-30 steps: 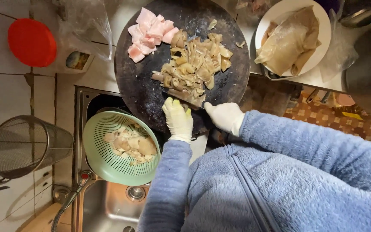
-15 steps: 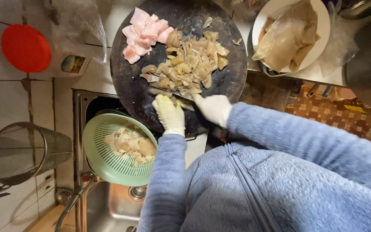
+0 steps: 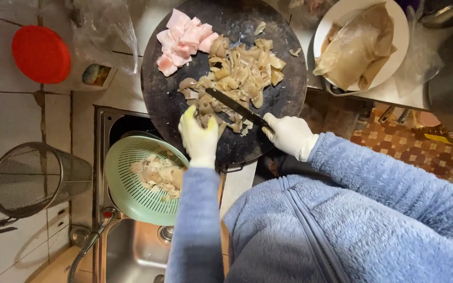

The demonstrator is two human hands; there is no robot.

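Right hand [image 3: 289, 135] clamped on knife [image 3: 235, 107]; left hand [image 3: 199, 137], fingers together, pins meat strips [image 3: 237, 78] near chopping board [image 3: 163, 105] front edge; far half crowded.

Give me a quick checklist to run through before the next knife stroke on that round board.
1. Right hand grips dark knife: ok.
2. Left hand pins beige meat strips beside the blade: ok.
3. Left fingertips curled away from the edge: cannot tell.
4. Round dark cutting board fully supported; it overhangs the sink: cannot tell.
5. Pink meat chunks away from the blade: ok.
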